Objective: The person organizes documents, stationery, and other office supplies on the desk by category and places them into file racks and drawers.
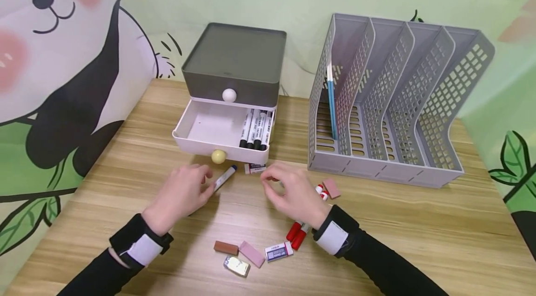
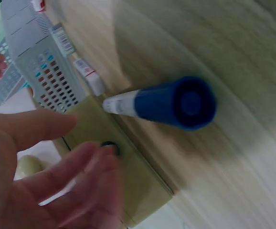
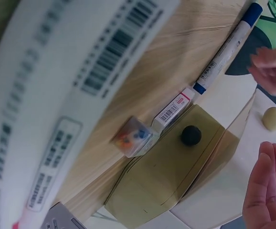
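The left hand [image 1: 184, 191], fingers relaxed, touches the blue marker [image 1: 224, 178] lying on the desk [image 1: 418, 221] at its 2 o'clock, while the right hand [image 1: 293, 191] pinches a white marker [image 3: 57, 119].

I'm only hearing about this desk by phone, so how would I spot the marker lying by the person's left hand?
Start at the grey drawer box at the back of the wooden table; its lower white drawer is pulled open. Just in front of that drawer's yellow knob, at the left hand, lies the marker. It alone is capped blue; the drawer's markers are black, the table's others red.
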A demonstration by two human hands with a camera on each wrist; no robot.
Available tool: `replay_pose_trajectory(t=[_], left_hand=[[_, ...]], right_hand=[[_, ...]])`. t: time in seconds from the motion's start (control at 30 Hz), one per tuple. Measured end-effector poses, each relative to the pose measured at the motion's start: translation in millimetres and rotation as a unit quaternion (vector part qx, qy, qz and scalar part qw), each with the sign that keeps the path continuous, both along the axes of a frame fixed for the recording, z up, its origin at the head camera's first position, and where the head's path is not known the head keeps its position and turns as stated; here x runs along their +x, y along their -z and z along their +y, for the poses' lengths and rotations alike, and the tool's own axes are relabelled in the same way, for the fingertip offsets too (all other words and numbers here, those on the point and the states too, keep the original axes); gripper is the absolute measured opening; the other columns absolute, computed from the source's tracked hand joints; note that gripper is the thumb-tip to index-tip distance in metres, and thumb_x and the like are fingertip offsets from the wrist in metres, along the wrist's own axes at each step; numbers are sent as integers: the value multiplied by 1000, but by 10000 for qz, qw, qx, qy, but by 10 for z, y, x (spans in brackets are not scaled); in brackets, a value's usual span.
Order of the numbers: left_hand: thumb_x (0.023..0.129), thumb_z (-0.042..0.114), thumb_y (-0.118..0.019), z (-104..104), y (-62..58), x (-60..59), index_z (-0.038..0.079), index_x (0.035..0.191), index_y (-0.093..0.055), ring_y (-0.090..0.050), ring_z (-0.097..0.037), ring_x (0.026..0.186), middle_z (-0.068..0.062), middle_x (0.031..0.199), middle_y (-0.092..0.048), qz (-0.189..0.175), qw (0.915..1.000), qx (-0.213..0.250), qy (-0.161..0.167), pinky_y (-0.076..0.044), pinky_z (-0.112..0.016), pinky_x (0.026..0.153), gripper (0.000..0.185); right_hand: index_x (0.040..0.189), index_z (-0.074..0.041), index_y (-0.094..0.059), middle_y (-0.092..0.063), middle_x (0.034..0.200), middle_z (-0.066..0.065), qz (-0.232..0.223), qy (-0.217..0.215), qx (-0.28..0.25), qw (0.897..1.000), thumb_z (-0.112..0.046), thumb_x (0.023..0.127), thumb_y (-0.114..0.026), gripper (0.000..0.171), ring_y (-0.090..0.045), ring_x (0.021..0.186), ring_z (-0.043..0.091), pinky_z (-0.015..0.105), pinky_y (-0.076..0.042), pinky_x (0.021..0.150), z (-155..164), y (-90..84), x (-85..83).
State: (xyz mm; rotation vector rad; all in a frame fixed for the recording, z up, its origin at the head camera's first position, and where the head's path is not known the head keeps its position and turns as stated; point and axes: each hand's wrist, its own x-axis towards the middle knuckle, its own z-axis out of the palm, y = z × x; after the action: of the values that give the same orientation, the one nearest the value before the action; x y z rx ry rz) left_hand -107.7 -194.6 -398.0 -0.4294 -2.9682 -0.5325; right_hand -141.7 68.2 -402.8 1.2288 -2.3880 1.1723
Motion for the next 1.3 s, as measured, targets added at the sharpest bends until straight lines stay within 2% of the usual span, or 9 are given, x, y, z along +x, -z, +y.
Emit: replay_pose_trajectory(t=[0.17, 0.37, 0.77, 1.0, 1.2, 1.3], left_hand=[[79, 15, -78, -21, 102, -31, 4, 82, -66, -46, -13, 51, 3, 60, -51, -579, 9982, -117, -87, -37, -30, 45, 17], [77, 10, -78, -19, 147, -41, 8, 73, -65, -47, -14, 52, 4, 58, -51, -612, 9979, -184, -74, -38, -31, 46, 14], [76, 4, -75, -25, 201, -29, 9, 70, -62, -47, -15, 51, 2, 58, -51, -703, 9973, -191, -83, -38, -30, 45, 15], [77, 5, -76, -31, 104, 38, 7, 77, -65, -46, -12, 51, 4, 60, -51, -742, 9972, 10, 28, -38, -29, 45, 11], [80, 9, -76, 19, -30, 121, 11, 85, -69, -46, -8, 50, 7, 61, -52, -1125, 9921, 510, 204, -40, -27, 45, 9], [81, 8, -75, 56, -80, 148, 13, 86, -68, -48, -6, 52, 8, 65, -55, -1123, 9900, 749, 415, -42, -25, 46, 10]], right_hand=[[94, -6, -69, -68, 93, 3, -110, -33, 91, 9999, 0, 87, -65, 10, -65, 87, 12, 23, -53, 80, -10, 15, 7], [95, -6, -69, -69, 95, 3, -250, -24, 226, 9994, 0, 87, -65, 11, -65, 88, 12, 22, -52, 81, -16, 28, 7], [95, -6, -69, -68, 96, 2, -329, 39, 329, 9989, 0, 86, -66, 12, -65, 88, 14, 24, -53, 80, -16, 42, 12], [98, -6, -69, -69, 97, 3, -479, 54, 298, 9984, 0, 87, -66, 13, -66, 87, 17, 26, -54, 79, -3, 69, 2], [105, -3, -68, -70, 100, 8, -590, 78, 174, 9981, 0, 87, -67, 18, -66, 87, 16, 25, -54, 77, 5, 69, -3], [109, -1, -66, -70, 100, 8, -747, 96, 55, 9971, -1, 87, -68, 22, -66, 87, 15, 26, -54, 77, 1, 61, -6]])
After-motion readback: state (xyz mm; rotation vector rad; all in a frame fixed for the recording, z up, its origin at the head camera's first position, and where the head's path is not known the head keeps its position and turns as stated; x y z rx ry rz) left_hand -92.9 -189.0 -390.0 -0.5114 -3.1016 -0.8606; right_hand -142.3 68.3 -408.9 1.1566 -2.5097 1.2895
